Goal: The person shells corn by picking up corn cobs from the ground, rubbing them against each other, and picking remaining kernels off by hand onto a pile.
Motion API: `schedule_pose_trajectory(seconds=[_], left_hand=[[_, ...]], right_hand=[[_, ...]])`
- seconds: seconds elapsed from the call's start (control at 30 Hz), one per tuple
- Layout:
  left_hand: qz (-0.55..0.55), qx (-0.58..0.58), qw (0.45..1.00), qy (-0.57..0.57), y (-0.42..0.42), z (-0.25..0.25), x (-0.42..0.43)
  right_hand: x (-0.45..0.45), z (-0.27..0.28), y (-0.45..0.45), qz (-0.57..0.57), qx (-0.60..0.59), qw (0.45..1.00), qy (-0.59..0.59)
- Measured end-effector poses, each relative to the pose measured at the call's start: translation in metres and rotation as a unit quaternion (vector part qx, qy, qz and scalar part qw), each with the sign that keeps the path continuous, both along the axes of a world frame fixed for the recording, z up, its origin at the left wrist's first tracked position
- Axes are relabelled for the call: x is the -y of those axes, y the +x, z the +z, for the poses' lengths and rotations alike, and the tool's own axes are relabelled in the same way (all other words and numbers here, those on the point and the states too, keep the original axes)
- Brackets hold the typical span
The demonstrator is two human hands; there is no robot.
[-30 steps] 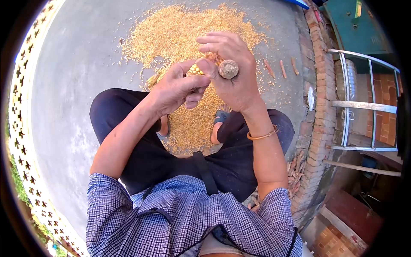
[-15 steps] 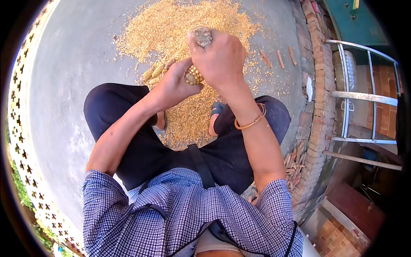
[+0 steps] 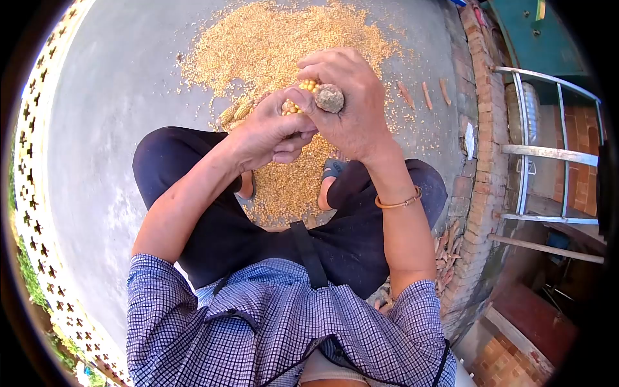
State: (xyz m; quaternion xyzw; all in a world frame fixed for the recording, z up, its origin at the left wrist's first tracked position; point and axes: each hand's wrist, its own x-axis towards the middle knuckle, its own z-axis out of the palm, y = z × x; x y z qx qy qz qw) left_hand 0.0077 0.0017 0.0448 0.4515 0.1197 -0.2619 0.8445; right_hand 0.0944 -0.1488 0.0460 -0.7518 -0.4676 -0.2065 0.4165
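My left hand (image 3: 274, 129) is closed round a corn cob with yellow kernels (image 3: 291, 108). Against it, my right hand (image 3: 354, 106) grips a second cob, whose rough grey-brown end (image 3: 329, 98) faces me beside the thumb. The two hands touch over the ground between my knees. Most of both cobs is hidden by fingers and palms. Beyond and below the hands lies a wide spread of loose yellow kernels (image 3: 251, 45). A few whole cobs (image 3: 235, 113) rest on the ground just past my left hand.
Several reddish bare cobs (image 3: 427, 95) lie to the right, with a heap of them (image 3: 446, 258) beside my right leg. A low brick edge (image 3: 483, 161) runs along the right, with a metal rail (image 3: 551, 153) beyond. A pierced pale wall (image 3: 32, 193) curves along the left.
Half a second ago my right hand was farther forward with its cob end higher; it has come back down and turned beside my left hand, much as it was one second ago.
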Motion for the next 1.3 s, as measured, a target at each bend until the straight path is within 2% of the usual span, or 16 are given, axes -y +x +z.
schedule_pose_trajectory(seconds=[0.13,0.27,0.3,0.43,0.47,0.53,0.57,0.67,0.7,0.77,0.87,0.97,1.07,1.13,1.17,1.3], left_hand=[[-0.003,0.142,0.963,0.227,-0.006,-0.007,0.006],[-0.003,0.170,0.929,0.328,-0.003,-0.007,0.007],[0.045,0.338,0.852,0.397,-0.003,-0.031,0.010],[-0.008,0.343,0.818,0.462,-0.002,-0.031,0.006],[-0.013,0.271,0.872,0.408,-0.004,-0.028,0.007],[-0.012,0.123,0.949,0.290,-0.005,-0.007,0.009],[-0.002,0.071,0.986,0.150,-0.005,-0.008,0.005],[0.011,0.080,0.997,0.020,0.000,0.000,-0.003],[0.021,0.076,0.997,0.014,0.000,0.003,-0.003],[0.028,0.057,0.998,0.008,0.001,0.002,-0.003],[0.024,0.027,0.999,0.021,0.000,0.006,-0.002],[-0.003,0.057,0.997,0.051,-0.003,-0.001,-0.004],[-0.026,0.090,0.982,0.162,-0.007,-0.014,-0.005],[-0.010,0.140,0.956,0.256,-0.008,-0.008,-0.003],[-0.025,0.157,0.924,0.349,-0.008,-0.008,0.000],[-0.025,0.343,0.823,0.453,-0.010,-0.037,0.009]], right_hand=[[-0.001,0.001,-0.014,-0.075,-0.048,0.993,-0.075],[-0.013,0.009,-0.024,-0.192,-0.108,0.968,-0.120],[-0.016,0.017,-0.023,-0.212,-0.156,0.955,-0.135],[-0.016,0.017,-0.011,-0.218,-0.289,0.922,-0.142],[-0.012,0.013,-0.004,-0.150,-0.402,0.902,-0.046],[0.004,0.006,0.013,0.004,-0.588,0.796,0.142],[0.009,0.004,0.017,0.048,-0.548,0.809,0.207],[0.014,0.011,0.014,0.004,-0.504,0.828,0.244],[0.012,0.012,0.011,-0.005,-0.493,0.831,0.258],[0.010,0.012,0.001,0.012,-0.387,0.902,0.190],[0.002,0.006,-0.001,0.008,-0.157,0.984,0.085],[-0.006,0.004,-0.003,-0.001,0.033,0.999,-0.012],[-0.003,0.007,-0.020,-0.075,-0.073,0.983,-0.149],[-0.014,0.006,-0.024,-0.138,-0.059,0.981,-0.122],[-0.018,0.006,-0.027,-0.169,-0.053,0.978,-0.110],[-0.020,0.012,-0.014,-0.226,-0.214,0.923,-0.224]])
